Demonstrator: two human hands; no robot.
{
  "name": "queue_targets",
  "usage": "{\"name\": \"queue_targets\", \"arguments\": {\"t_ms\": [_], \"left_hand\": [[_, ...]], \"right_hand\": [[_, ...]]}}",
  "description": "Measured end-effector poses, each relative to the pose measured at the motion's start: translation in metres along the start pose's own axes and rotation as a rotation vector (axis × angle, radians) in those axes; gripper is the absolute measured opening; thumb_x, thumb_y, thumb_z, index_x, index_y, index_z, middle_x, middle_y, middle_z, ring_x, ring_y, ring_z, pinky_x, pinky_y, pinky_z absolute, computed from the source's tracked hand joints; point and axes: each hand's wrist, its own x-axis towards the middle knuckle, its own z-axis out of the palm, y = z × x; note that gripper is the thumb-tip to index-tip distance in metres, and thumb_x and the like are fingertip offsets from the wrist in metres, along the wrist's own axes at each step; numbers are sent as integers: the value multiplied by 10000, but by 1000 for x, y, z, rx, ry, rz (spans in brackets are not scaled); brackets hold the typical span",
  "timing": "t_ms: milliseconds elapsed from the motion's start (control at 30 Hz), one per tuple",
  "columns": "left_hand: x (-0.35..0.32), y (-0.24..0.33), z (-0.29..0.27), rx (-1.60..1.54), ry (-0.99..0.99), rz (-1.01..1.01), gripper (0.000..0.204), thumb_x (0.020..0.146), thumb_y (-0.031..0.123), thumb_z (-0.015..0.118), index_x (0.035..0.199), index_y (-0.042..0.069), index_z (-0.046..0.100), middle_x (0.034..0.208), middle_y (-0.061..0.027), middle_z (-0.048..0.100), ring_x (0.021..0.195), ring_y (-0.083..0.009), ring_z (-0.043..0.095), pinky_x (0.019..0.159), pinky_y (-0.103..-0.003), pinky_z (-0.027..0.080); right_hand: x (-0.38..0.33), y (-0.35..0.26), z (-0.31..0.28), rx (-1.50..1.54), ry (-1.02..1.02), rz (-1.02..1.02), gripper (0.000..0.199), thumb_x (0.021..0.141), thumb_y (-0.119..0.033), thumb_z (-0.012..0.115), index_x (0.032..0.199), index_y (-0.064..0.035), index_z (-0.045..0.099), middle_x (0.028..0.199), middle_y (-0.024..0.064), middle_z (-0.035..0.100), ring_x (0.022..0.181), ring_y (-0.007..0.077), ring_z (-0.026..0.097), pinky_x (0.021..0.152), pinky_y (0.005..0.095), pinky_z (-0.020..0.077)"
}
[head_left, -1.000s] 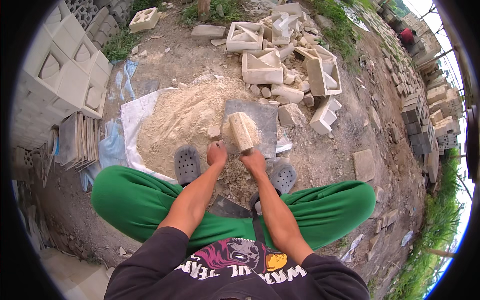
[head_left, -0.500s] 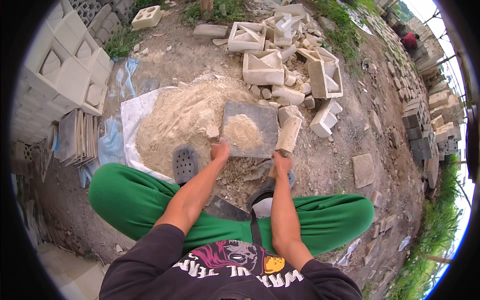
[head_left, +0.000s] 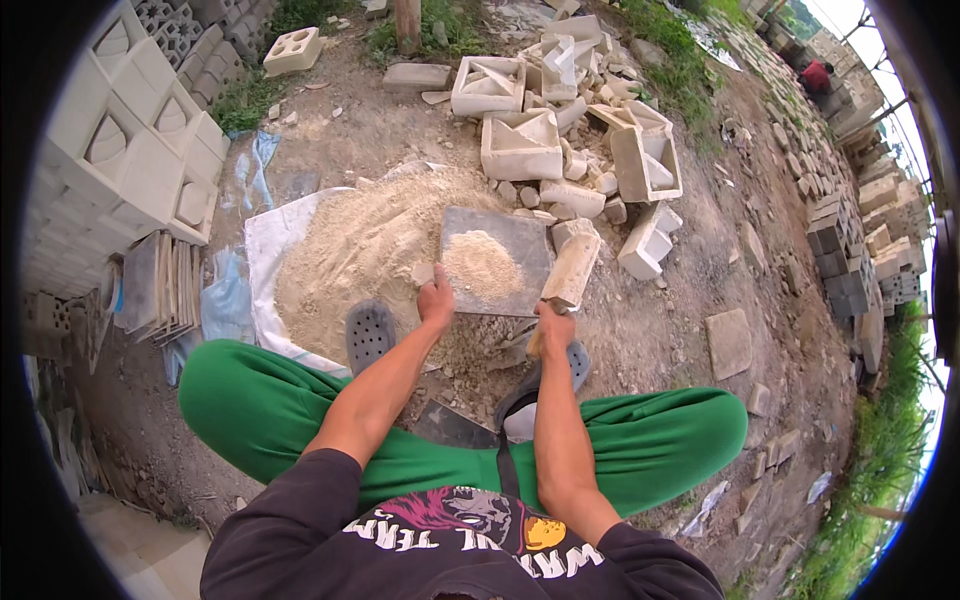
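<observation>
A dark flat board (head_left: pixel 508 235) lies at the near right side of a sand heap, with a patch of pale sandy powder (head_left: pixel 482 265) on it. My left hand (head_left: pixel 436 303) is closed at the board's left edge. Beside its thumb is a small pale chunk (head_left: pixel 422 273). My right hand (head_left: pixel 555 330) is wrapped round the wooden handle of a dusty tool at the board's near right corner. The tool's long, blocky beige head (head_left: pixel 574 270) points away from me. My fingers hide part of the handle, and I cannot tell its exact kind.
The sand heap (head_left: pixel 345 240) sits on a white sheet (head_left: pixel 268 250). Broken pale blocks (head_left: pixel 522 146) pile up beyond the board. Stacked blocks (head_left: pixel 135 130) and thin boards (head_left: pixel 160 290) stand left. A flat slab (head_left: pixel 728 343) lies right. My grey clogs (head_left: pixel 371 335) flank the near ground.
The powder on the board looks flatter and has spread toward the left edge. Both hands stay near the board's near corners, and the view has shifted slightly.
</observation>
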Motion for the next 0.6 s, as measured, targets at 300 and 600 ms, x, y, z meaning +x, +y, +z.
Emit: {"name": "queue_targets", "arguments": {"t_ms": [300,600], "left_hand": [[13,4,-48,-354,198,21,784,1010,623,388,700,-69,587,653,-151,571,644,-284,529,663,-476,409],[58,27,-122,-582,601,45,740,1034,547,409,721,-92,611,653,-178,594,630,-304,538,664,-455,428]], "right_hand": [[-22,-74,24,318,-253,-24,347,688,-177,748,940,53,682,863,129,697,706,230,675,637,352,566],[-23,-61,62,154,-421,-212,284,745,-131,766,958,23,659,805,98,690,626,179,646,515,313,546]]}}
